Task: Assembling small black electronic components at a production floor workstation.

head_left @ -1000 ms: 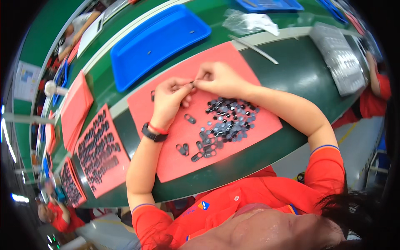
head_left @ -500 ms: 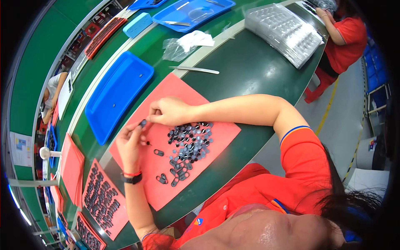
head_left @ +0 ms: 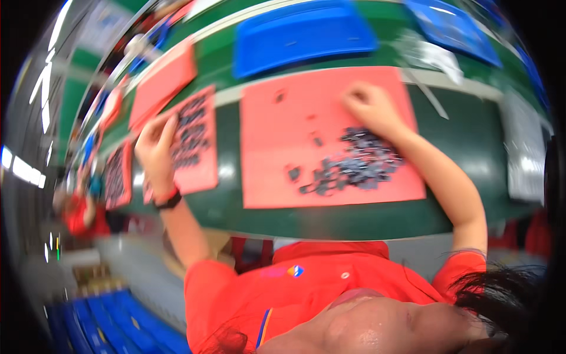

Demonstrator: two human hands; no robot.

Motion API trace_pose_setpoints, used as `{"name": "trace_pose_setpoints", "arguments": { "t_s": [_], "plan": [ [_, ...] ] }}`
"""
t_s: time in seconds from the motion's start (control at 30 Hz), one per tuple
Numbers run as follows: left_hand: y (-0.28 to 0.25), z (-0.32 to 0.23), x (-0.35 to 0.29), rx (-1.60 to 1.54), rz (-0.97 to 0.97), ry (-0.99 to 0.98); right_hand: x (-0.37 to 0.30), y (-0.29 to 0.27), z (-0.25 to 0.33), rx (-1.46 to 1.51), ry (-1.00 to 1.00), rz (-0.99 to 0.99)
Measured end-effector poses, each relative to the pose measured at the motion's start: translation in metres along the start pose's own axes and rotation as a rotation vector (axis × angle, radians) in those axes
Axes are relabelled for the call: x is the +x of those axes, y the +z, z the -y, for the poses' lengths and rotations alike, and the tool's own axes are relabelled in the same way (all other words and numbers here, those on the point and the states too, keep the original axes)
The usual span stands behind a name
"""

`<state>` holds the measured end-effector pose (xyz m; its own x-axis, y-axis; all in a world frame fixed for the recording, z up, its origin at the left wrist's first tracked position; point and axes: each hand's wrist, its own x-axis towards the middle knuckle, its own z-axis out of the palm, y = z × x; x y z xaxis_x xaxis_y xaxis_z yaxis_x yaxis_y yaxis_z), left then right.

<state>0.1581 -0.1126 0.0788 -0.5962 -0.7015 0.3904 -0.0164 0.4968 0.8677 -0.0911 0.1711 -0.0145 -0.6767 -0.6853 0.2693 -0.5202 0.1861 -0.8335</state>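
Note:
My left hand [head_left: 155, 146] is over the left edge of a pink sheet [head_left: 203, 178] set with rows of small dark oval parts [head_left: 191, 131]. Its fingers are bent together, and whatever they pinch is hidden and blurred. Above the larger pink mat [head_left: 268, 153], my right hand [head_left: 370, 107] has its fingers curled in; I cannot make out anything in them. Beside its wrist lies a heap of small dark and grey discs [head_left: 368, 162], with several dark oval pieces [head_left: 318, 184] at its left side. A few single dark pieces [head_left: 293, 173] lie apart on the mat.
A blue tray [head_left: 300, 44] stands behind the mat. Stacked pink sheets [head_left: 165, 82] and another filled sheet [head_left: 118, 177] are at left. Tweezers [head_left: 433, 99], crumpled white plastic [head_left: 439, 59], a second blue tray [head_left: 457, 29] and clear trays [head_left: 523, 153] are at right.
The view has swung left. My left hand has moved from the mat to the sheet of rows, where earlier it pinched a small dark oval part. My right hand stays above the mat.

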Motion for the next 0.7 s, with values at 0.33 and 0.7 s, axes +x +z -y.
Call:
{"name": "trace_pose_setpoints", "arguments": {
  "t_s": [0.33,0.7],
  "plan": [
    [-0.070,0.043,-0.028,0.578,-0.065,-0.059,0.001,-0.007,0.001,0.073,0.086,0.137],
    [-0.048,0.059,-0.025,0.518,0.231,-0.012,0.001,-0.001,0.011,0.016,0.047,0.148]
  ]
}}
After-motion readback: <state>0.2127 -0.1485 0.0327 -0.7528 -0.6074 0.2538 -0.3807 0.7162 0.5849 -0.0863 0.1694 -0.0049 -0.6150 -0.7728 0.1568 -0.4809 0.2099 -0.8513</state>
